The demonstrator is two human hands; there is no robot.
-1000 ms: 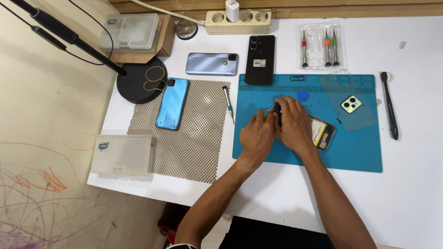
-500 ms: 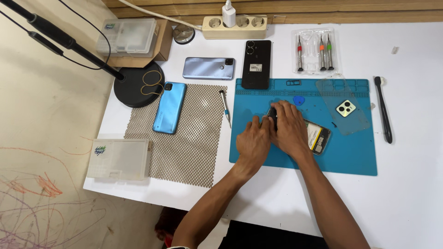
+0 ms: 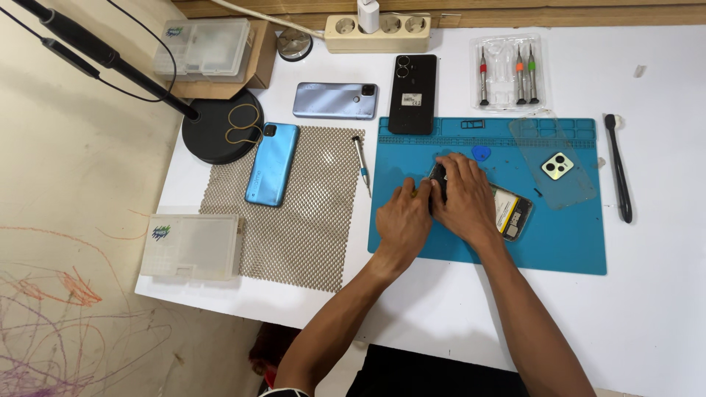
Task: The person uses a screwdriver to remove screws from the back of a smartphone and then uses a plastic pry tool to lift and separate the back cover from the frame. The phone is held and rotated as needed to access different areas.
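Both hands on an opened phone (image 3: pixel 507 213), middle of the blue mat (image 3: pixel 566 250).
Left hand (image 3: pixel 403 220) curled at the phone's left end, on something too hidden to identify; right hand (image 3: pixel 462 200) lies flat, fingers spread over the phone, pressing it down. Clear back cover (image 3: pixel 555 163) near the mat's far right corner; screwdriver (image 3: pixel 362 165) just off its left edge.
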